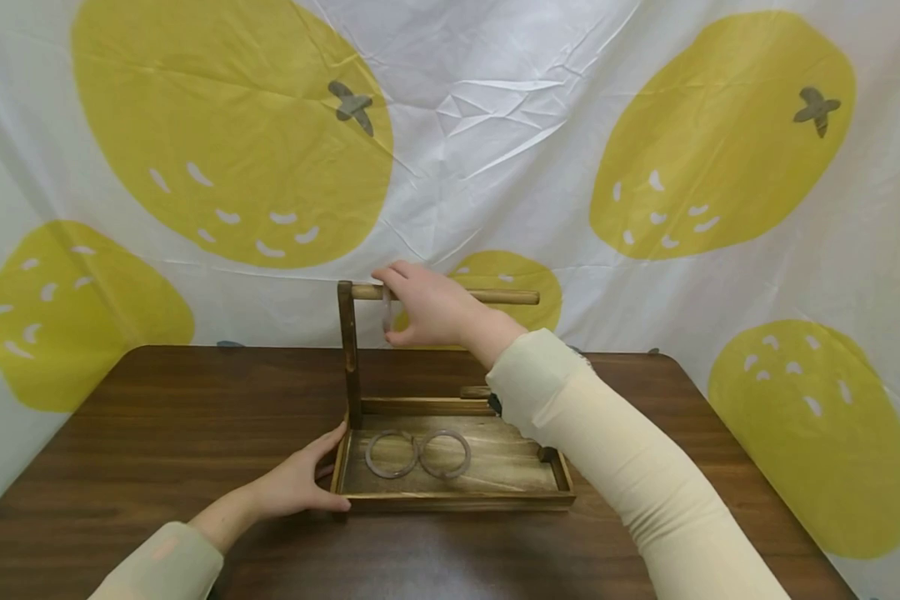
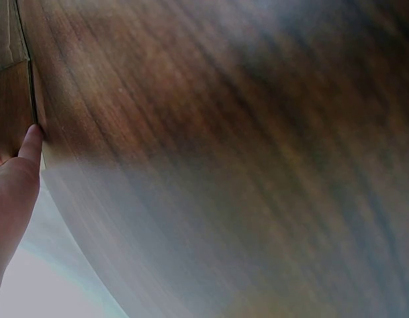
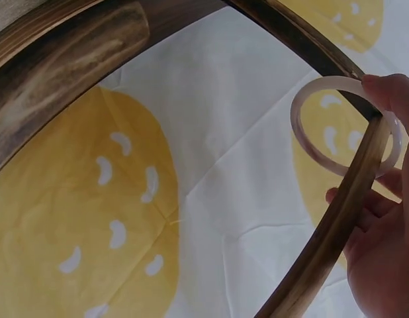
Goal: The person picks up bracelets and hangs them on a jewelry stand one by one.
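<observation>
A dark wooden bangle stand has a shallow tray (image 1: 457,502), an upright post (image 1: 350,358) on its left and a horizontal rod (image 1: 506,297). My right hand (image 1: 435,308) pinches a pale, translucent bangle (image 3: 337,83) between thumb and fingers; the bangle encircles the rod close to the post. Two similar bangles, a left one (image 1: 392,475) and a right one (image 1: 467,454), lie flat side by side in the tray. My left hand (image 1: 292,483) grips the tray's left end, thumb at the front corner and fingers along the side, partly hidden.
The stand is on a brown wood-grain table (image 1: 195,417). Behind hangs a white cloth (image 1: 495,167) printed with yellow fruit. A short wooden piece (image 1: 475,392) shows at the tray's back edge, partly covered by the right sleeve (image 1: 615,450).
</observation>
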Motion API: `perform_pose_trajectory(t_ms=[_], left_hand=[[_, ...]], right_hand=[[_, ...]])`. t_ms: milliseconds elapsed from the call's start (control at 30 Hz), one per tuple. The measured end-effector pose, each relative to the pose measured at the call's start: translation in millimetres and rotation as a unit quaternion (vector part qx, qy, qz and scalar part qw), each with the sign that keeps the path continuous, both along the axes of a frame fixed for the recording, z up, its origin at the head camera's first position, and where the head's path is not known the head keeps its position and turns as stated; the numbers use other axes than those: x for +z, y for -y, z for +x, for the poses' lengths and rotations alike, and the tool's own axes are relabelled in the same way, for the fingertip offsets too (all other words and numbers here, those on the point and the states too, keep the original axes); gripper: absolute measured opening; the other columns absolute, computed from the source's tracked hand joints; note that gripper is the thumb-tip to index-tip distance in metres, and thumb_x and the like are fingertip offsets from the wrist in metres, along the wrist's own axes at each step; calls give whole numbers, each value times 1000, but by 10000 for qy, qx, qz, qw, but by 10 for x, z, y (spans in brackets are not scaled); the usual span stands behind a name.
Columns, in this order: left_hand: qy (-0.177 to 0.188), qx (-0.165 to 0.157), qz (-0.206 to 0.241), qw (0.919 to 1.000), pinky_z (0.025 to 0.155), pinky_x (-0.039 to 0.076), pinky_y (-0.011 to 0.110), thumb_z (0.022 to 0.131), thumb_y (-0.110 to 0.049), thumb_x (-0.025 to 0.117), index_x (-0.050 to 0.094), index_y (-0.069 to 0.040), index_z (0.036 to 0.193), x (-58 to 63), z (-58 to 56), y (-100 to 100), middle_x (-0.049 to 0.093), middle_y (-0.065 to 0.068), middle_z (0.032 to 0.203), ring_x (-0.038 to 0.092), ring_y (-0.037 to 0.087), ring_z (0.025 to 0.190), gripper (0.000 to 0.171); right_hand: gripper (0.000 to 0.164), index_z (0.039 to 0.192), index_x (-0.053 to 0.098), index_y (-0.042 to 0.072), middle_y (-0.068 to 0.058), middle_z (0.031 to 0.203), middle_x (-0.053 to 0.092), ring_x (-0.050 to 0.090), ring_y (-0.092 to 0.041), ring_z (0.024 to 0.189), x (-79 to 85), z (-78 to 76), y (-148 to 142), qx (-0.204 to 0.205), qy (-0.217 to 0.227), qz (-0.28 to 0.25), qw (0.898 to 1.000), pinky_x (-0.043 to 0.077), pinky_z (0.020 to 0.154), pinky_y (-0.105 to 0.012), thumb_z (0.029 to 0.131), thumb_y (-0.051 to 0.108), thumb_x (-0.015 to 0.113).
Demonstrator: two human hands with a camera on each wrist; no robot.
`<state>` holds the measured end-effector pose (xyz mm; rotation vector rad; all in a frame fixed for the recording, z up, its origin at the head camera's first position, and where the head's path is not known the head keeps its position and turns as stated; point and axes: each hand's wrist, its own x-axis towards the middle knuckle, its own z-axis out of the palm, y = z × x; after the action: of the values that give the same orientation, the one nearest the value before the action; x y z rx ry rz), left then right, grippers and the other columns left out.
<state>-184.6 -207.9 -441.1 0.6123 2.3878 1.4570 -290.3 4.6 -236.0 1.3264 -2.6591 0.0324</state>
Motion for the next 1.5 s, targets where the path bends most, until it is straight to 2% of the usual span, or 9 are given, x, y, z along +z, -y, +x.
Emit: perform_pose_trajectory(t_ms=[167, 400, 533, 767, 1200, 1500], left_hand=[[43, 24, -47, 10000, 104, 40, 49, 74, -19, 79, 2, 8, 147, -6, -13, -11, 1, 34, 151, 26, 50, 133, 110], [47, 24, -34, 10000, 105, 39, 49, 74, -19, 80, 3, 8, 147, -5, -15, -28, 1, 34, 151, 20, 50, 136, 110], [-16, 31, -13, 10000, 104, 40, 49, 74, -17, 80, 3, 8, 147, 11, -9, -32, 2, 34, 151, 21, 50, 135, 109], [-18, 23, 9, 10000, 105, 39, 48, 74, -18, 80, 3, 9, 147, 10, -10, -15, 1, 35, 151, 22, 50, 135, 109], [-67, -19, -55, 10000, 103, 41, 49, 74, -15, 79, 2, 9, 146, 10, -4, -15, 1, 37, 150, 29, 51, 131, 109], [-88, 31, -58, 9999, 104, 39, 48, 73, -15, 80, 3, 10, 146, 25, 0, -19, 2, 36, 150, 22, 51, 134, 109]], right_hand=[[82, 147, 29, 11, -13, 151, 30, 34, -27, 137, -2, 42, -65, 85, -73, -216, 9997, 34, 114, -38, 81, 41, 68], [82, 149, 24, 16, -10, 156, 19, 24, -27, 142, -16, 162, -196, 222, -64, -596, 9980, 27, 117, -41, 84, 45, 63], [81, 150, 21, 17, -9, 157, 16, 18, -25, 144, -28, 213, -272, 372, -21, -752, 9965, 26, 118, -42, 85, 44, 62], [79, 149, 24, 16, -10, 155, 19, 19, -26, 144, -61, 319, -410, 608, -70, -877, 9943, 25, 118, -44, 85, 43, 62], [79, 148, 26, 15, -9, 155, 21, 21, -26, 143, -221, 457, -648, 757, -140, -904, 9929, 29, 116, -45, 84, 43, 63], [78, 147, 29, 14, -12, 152, 27, 24, -30, 142, -337, 538, -742, 871, -43, -995, 9912, 28, 116, -48, 83, 41, 65]])
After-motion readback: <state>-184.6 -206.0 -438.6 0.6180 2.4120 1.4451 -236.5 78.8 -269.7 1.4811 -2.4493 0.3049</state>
